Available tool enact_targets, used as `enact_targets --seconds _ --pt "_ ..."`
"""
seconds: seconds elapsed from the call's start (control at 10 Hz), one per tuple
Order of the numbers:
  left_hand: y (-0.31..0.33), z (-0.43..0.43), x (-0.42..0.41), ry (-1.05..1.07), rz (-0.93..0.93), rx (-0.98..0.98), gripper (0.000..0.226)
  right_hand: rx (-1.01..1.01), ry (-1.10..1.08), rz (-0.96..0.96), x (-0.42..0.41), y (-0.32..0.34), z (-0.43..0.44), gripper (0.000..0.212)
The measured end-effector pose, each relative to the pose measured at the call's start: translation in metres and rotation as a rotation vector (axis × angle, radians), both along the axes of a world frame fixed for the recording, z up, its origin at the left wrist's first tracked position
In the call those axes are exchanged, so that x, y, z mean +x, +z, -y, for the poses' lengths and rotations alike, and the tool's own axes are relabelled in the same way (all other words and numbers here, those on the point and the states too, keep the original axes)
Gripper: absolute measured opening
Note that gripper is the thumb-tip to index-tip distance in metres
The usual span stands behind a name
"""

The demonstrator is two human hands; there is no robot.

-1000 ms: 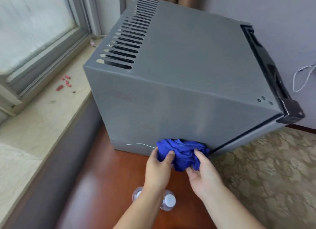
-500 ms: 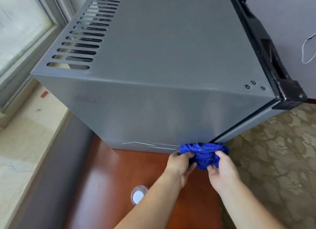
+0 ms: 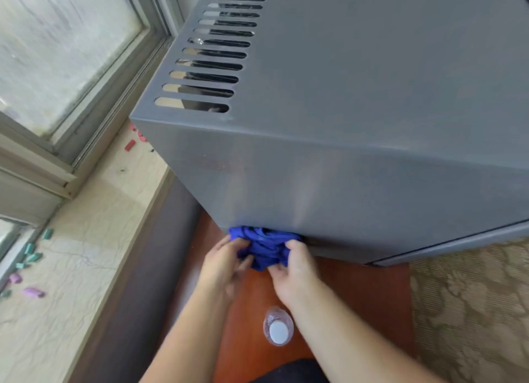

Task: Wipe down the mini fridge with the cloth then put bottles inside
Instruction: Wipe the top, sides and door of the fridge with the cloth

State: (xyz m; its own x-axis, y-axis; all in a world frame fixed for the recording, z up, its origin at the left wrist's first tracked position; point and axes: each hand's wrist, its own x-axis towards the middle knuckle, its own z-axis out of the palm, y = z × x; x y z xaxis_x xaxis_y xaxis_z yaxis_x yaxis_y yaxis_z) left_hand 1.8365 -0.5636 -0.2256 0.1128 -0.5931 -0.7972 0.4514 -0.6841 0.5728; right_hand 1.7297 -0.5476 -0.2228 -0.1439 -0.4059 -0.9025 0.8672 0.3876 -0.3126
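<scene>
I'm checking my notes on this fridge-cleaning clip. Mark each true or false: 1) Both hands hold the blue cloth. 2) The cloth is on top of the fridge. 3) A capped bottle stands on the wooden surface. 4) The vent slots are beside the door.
1) True: left hand and right hand grip the blue cloth.
2) False: it is at the lower edge of the fridge side.
3) True: bottle stands on the wooden surface.
4) False: the vent slots are near the window.

The mini fridge [image 3: 357, 159] looks like smooth, matt grey metal, the cloth [image 3: 264, 249] soft crumpled blue fabric, and the counter [image 3: 357, 302] glossy reddish wood.
</scene>
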Motion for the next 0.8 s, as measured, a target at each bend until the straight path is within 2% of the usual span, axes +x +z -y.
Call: enact_targets --seconds 0.2,0.3,0.5,0.6,0.8 --pt "0.007 0.012 0.066 0.105 0.042 -0.149 0.027 -0.033 0.104 0.074 0.060 0.013 0.024 0.037" --pt "0.008 0.012 0.065 0.034 0.060 -0.186 0.024 -0.042 0.094 0.068 0.060 0.011 0.023 0.036" --pt "-0.002 0.001 0.037 -0.037 0.077 -0.194 0.016 0.000 0.057 -0.004 0.026 0.002 0.013 0.033" --pt "-0.010 -0.013 0.002 -0.106 0.067 -0.151 0.011 0.045 0.154 -0.093 -0.008 0.000 0.003 0.044" --pt "-0.025 -0.028 -0.078 -0.310 0.060 -0.007 0.015 0.101 0.151 -0.169 -0.100 -0.009 -0.029 0.049"
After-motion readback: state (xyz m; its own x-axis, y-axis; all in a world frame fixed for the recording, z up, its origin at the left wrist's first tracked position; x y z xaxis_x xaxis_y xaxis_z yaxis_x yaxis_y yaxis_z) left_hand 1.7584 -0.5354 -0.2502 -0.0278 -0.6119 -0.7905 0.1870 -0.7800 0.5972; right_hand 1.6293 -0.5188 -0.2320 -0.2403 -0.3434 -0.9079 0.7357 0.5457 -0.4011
